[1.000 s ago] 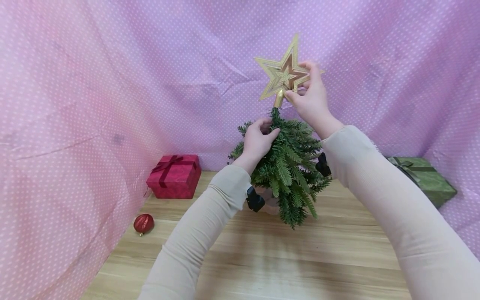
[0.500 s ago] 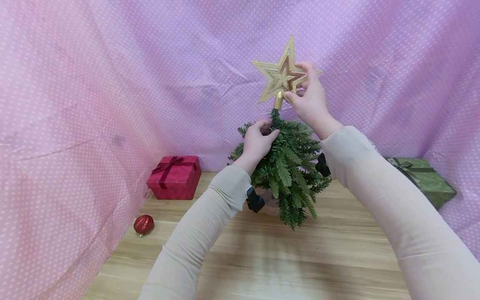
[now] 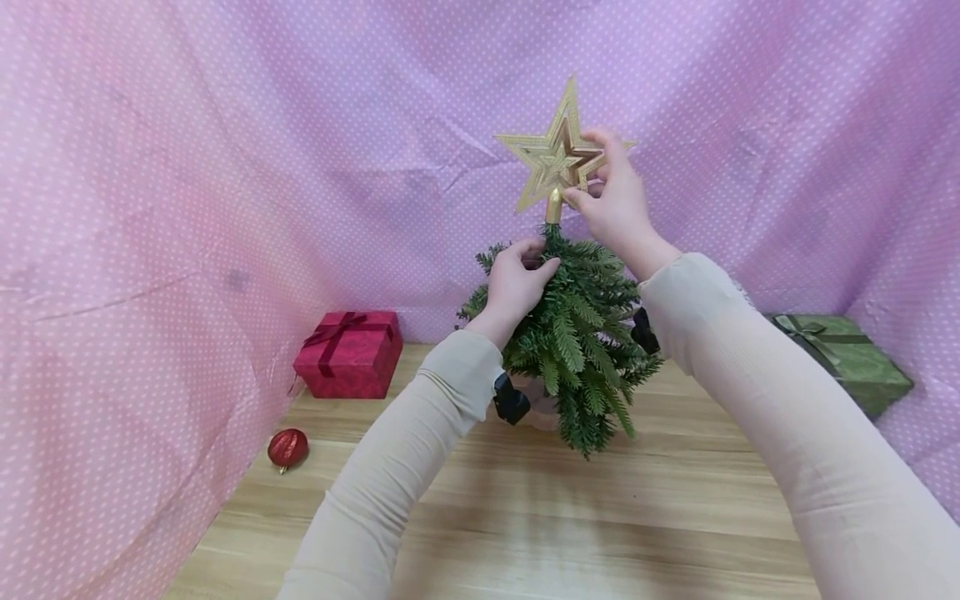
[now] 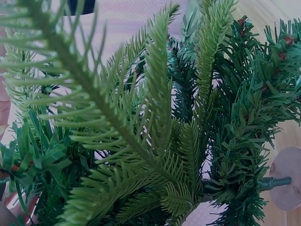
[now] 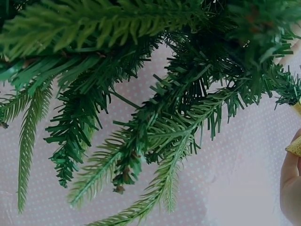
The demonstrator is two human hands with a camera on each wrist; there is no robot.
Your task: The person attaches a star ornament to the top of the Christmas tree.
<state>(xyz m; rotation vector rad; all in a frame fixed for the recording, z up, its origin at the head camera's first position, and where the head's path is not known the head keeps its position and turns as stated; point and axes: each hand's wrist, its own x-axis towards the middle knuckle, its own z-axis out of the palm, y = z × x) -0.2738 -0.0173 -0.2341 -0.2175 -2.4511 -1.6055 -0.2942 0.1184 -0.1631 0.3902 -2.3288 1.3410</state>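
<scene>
A small green Christmas tree point(image 3: 566, 333) stands on the table in the head view. My left hand point(image 3: 513, 287) grips its upper part, thumb and fingers around the stem below the tip. Above it, my right hand point(image 3: 618, 200) holds a gold star tree topper point(image 3: 534, 152) by its right side. The star's gold socket point(image 3: 553, 207) sits over the tree tip, nearly upright. Branches point(image 4: 155, 89) fill most of the left wrist view, with a round base point(image 4: 287, 179) at the right. In the right wrist view, a gold star point point(image 5: 295, 148) shows beside my fingers.
On the left of the wooden table point(image 3: 585, 525) are a red gift box point(image 3: 352, 358) and a red bauble point(image 3: 288, 448). A green gift box point(image 3: 862, 362) lies on the right, partly behind my right sleeve. Pink dotted cloth point(image 3: 300, 150) hangs around the back and sides.
The star, in my right hand, has moved slightly left and down and has turned more upright over the tree tip. My left hand has stayed in place on the tree.
</scene>
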